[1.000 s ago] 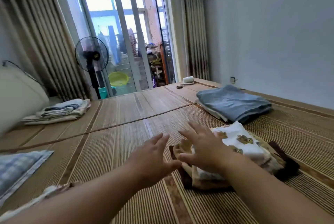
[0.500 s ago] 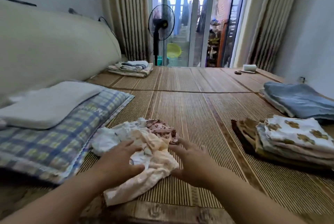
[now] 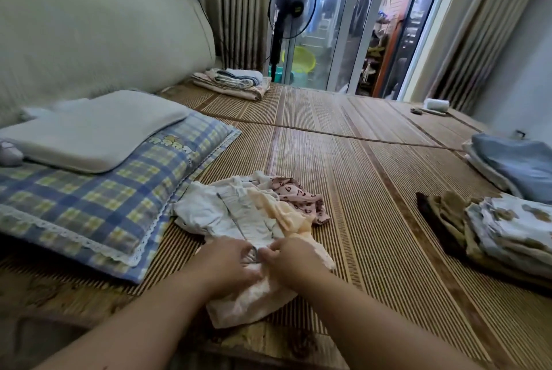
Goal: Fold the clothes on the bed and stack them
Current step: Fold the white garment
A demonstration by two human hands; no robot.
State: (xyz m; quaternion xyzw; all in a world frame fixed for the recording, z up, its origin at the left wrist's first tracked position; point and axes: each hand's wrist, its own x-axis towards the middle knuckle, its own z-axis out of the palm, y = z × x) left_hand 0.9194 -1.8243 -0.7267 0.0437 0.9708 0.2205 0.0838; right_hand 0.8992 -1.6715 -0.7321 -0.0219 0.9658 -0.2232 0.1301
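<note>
A loose heap of small unfolded clothes (image 3: 248,214) lies on the bamboo mat in front of me: white pieces, a peach garment (image 3: 286,220) and a pink patterned one (image 3: 298,194) at its far side. My left hand (image 3: 230,265) and my right hand (image 3: 292,262) meet at the near edge of the heap, fingers curled into the white and peach cloth. At the right stands a folded stack (image 3: 513,232), a white bear-print piece on top of tan and dark brown ones.
A blue checked pillow (image 3: 98,202) with a grey pad (image 3: 95,130) on it lies at the left. Folded blue-grey cloth (image 3: 519,163) sits at the far right, another folded pile (image 3: 233,82) by the headboard. A standing fan (image 3: 291,11) and glass doors are beyond the bed.
My view swung left from the folded stack to the loose heap. Both hands came down onto the heap and now pinch its near edge together.
</note>
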